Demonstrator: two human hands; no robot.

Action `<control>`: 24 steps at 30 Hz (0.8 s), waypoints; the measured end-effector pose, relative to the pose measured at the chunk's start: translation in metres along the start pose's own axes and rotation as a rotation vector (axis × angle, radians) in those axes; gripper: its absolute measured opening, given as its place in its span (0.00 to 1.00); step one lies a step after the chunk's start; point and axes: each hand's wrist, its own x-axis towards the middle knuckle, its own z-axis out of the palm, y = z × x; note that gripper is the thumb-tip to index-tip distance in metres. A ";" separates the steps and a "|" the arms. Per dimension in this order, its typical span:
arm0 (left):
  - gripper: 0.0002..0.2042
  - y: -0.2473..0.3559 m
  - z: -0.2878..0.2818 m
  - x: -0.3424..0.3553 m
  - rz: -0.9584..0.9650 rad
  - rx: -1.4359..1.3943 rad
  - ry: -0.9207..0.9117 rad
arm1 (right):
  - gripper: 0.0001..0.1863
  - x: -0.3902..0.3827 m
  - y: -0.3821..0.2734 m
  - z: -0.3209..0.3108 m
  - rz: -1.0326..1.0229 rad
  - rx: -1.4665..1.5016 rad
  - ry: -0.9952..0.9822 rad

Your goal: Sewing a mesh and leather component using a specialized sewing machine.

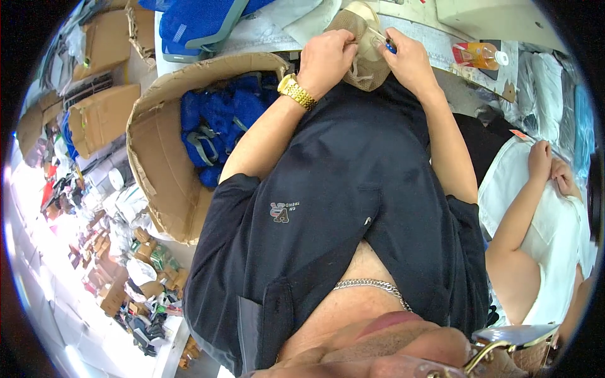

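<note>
My left hand (324, 60) is closed in a pinch on a beige mesh fabric piece (370, 66), which hangs over the table's near edge in front of my body. On its other side, my right hand (409, 63) is closed around a small blue-handled tool (390, 46). A thin metal part of that tool points toward the beige fabric; its exact kind is not clear. The fingers of both hands are close together over the piece. A gold watch is on my left wrist.
A cardboard box (154, 145) with blue strapped items (217, 120) stands at my left. Blue fabric pieces (195, 25) lie on the worktable. An orange drink bottle (476, 57) lies at the right. Beside me sits another person with white cloth (548, 239), that person's hands (551, 167) together.
</note>
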 end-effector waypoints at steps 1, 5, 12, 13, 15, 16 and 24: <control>0.12 0.005 0.002 0.001 -0.040 0.024 0.000 | 0.16 -0.001 0.002 -0.004 0.000 0.002 -0.001; 0.12 0.032 0.024 0.012 -0.003 0.002 0.024 | 0.15 -0.006 0.026 -0.029 0.003 -0.033 0.012; 0.12 0.032 0.032 0.008 -0.050 -0.058 0.035 | 0.14 -0.007 0.032 -0.020 0.029 -0.020 0.026; 0.12 0.028 0.029 0.006 -0.029 -0.057 0.041 | 0.14 -0.005 0.029 -0.015 0.022 -0.014 0.005; 0.12 0.023 0.026 0.004 -0.007 -0.096 0.025 | 0.14 -0.004 0.027 -0.011 0.018 -0.016 -0.015; 0.12 0.022 0.025 0.003 -0.047 -0.075 0.018 | 0.14 -0.004 0.027 -0.012 0.023 -0.006 -0.023; 0.13 0.016 0.021 0.000 -0.071 -0.088 0.007 | 0.16 -0.004 0.039 -0.024 0.176 0.267 0.173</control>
